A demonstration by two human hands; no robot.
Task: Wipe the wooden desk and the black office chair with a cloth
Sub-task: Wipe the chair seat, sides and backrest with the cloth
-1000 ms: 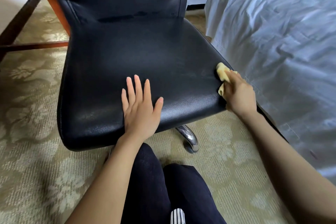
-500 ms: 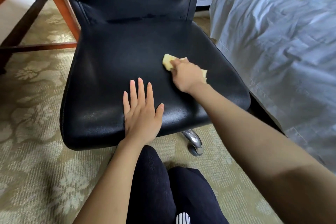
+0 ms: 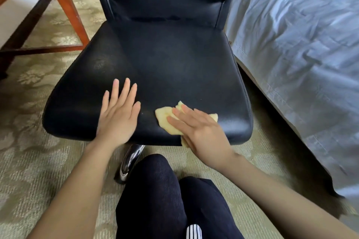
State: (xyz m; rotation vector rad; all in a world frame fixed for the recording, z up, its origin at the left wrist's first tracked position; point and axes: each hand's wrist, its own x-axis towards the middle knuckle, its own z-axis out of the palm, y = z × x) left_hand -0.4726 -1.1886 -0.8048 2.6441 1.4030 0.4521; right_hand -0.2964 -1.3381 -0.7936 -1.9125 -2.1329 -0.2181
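On seat front of black office chair (image 3: 174, 60): your right hand (image 3: 202, 130) presses yellow cloth (image 3: 167, 120) flat, fingers straight, nothing gripped. Your left hand (image 3: 118, 120) lies flat beside it, released.

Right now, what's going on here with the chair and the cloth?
A person is wiping the black office chair. The right hand presses a yellow cloth flat near its front edge, fingers straight. The left hand rests flat on the chair beside the cloth, probably steadying it. The wooden desk stands at the back left; neither hand touches it.
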